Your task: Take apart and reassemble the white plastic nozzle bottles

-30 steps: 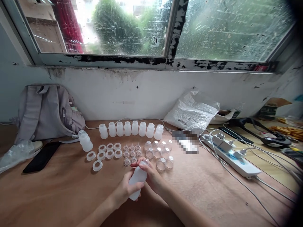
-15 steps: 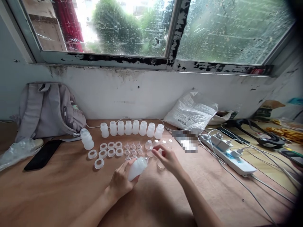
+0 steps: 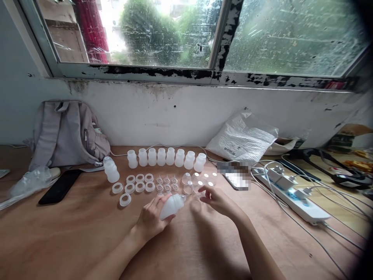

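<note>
My left hand (image 3: 152, 218) is wrapped round a frosted white bottle (image 3: 168, 208), tilted with its clear-tipped top toward the right. My right hand (image 3: 217, 200) hovers to its right, fingers bent and apart, near the clear dome caps (image 3: 187, 188); nothing shows between the fingers. Several small clear nipples (image 3: 166, 188) sit behind the held bottle. White rings (image 3: 140, 187) lie left of them, one ring (image 3: 125, 200) nearer me. A row of open bottles (image 3: 161, 157) stands at the back. One bottle with a top (image 3: 111, 171) stands apart at the left.
A grey backpack (image 3: 65, 134), a plastic bag (image 3: 30, 183) and a black phone (image 3: 60, 187) lie left. At the right are a silver bag (image 3: 243, 136), a partly blurred phone (image 3: 237, 179), a white power strip (image 3: 300, 202) with cables, and a black headset (image 3: 339, 175).
My right hand has drawn away from the tip of the held bottle, toward the right, and its fingers have spread. The whole view has shifted slightly.
</note>
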The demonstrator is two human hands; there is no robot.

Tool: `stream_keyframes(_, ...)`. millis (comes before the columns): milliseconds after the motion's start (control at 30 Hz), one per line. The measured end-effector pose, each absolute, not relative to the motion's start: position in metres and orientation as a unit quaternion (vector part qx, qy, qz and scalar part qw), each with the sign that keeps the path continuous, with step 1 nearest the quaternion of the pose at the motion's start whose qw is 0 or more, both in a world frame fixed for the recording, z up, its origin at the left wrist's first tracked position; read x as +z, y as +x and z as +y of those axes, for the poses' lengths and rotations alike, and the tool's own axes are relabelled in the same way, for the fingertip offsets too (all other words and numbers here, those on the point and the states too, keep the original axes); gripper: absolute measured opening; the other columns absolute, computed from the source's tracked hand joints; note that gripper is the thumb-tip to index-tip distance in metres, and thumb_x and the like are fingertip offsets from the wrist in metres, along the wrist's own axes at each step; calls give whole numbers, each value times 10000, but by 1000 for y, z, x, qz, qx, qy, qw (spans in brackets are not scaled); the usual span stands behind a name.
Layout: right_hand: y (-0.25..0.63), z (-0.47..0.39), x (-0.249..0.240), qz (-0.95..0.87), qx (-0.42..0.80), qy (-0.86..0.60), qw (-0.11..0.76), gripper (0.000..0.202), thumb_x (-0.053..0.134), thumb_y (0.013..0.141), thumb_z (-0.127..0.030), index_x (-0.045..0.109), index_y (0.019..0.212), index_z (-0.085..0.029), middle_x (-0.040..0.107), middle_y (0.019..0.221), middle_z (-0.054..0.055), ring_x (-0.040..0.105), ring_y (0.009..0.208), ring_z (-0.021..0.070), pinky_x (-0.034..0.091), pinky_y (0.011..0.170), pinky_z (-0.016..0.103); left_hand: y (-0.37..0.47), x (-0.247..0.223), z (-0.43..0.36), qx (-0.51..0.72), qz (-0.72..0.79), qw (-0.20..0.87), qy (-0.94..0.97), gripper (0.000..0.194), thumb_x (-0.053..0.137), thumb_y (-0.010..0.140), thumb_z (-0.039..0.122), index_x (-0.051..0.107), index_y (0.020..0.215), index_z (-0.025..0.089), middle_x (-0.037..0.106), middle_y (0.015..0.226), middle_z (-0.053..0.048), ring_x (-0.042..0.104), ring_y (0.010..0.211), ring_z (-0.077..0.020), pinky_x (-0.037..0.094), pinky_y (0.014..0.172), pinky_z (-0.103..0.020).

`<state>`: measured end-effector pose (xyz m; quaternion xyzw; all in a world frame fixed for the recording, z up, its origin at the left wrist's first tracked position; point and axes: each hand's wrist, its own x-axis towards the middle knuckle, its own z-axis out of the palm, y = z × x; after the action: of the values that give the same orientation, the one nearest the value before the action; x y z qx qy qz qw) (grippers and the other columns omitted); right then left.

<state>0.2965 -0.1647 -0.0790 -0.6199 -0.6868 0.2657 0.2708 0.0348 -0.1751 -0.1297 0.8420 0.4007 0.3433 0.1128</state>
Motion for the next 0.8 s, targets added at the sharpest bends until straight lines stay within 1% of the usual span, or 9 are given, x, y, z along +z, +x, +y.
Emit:
stream_keyframes(67, 294, -163, -72, -669, 289, -600, 330, 203, 575, 697, -365, 612, 799, -194, 522, 579, -5, 457, 499, 124, 342, 466, 244, 34, -130, -174, 343, 402, 107, 842, 549, 530, 750, 418, 376, 1240, 227, 547, 1119, -82, 542, 984, -238, 468, 805, -334)
stream_keyframes(133, 290, -161, -66, -638, 306, -589, 391, 274, 572, 696, -448, 595, 755, -181, 523, 591, -3, 433, 469, 105, 321, 432, 232, 33, -130, -173, 347, 403, 105, 840, 569, 544, 740, 429, 369, 1241, 224, 546, 1130, -85, 537, 1001, -243, 459, 827, -344)
stream_keyframes(233, 280, -160, -66, -586, 371, -566, 446, 324, 575, 682, -498, 569, 718, -176, 486, 547, -25, 381, 390, 76, 273, 368, 218, 33, -130, -173, 352, 414, 115, 832, 570, 555, 733, 425, 366, 1237, 237, 558, 1118, -74, 547, 988, -239, 458, 834, -350)
stream_keyframes(300, 271, -160, -71, -571, 422, -534, 459, 324, 569, 691, -498, 556, 709, -175, 481, 530, -32, 399, 372, 78, 285, 360, 220, 33, -129, -174, 352, 417, 123, 829, 552, 551, 738, 417, 371, 1229, 242, 560, 1118, -67, 549, 983, -234, 456, 835, -348)
stream_keyframes(367, 262, -160, -79, -572, 445, -508, 465, 310, 563, 710, -480, 548, 702, -171, 501, 538, -25, 448, 392, 91, 324, 382, 226, 33, -128, -175, 350, 409, 124, 834, 540, 547, 744, 410, 371, 1225, 239, 557, 1127, -65, 543, 993, -231, 448, 846, -348)
stream_keyframes(500, 250, -161, -88, -580, 452, -490, 468, 292, 562, 728, -456, 546, 715, -164, 510, 537, -27, 476, 402, 96, 351, 406, 232, 34, -126, -175, 351, 397, 119, 840, 516, 542, 752, 393, 375, 1214, 233, 554, 1134, -65, 532, 1008, -228, 442, 852, -346)
stream_keyframes(633, 248, -161, -87, -581, 463, -479, 469, 286, 559, 733, -452, 541, 703, -168, 498, 516, -38, 481, 405, 96, 359, 420, 234, 33, -123, -175, 355, 405, 120, 834, 493, 544, 750, 388, 395, 1195, 238, 559, 1122, -64, 537, 1001, -230, 452, 833, -341)
stream_keyframes(800, 249, -161, -87, -585, 467, -476, 462, 276, 562, 735, -445, 532, 739, -170, 487, 492, -45, 483, 409, 99, 365, 421, 231, 32, -121, -175, 351, 400, 111, 839, 497, 546, 749, 376, 392, 1197, 227, 565, 1106, -68, 546, 981, -229, 463, 815, -338)
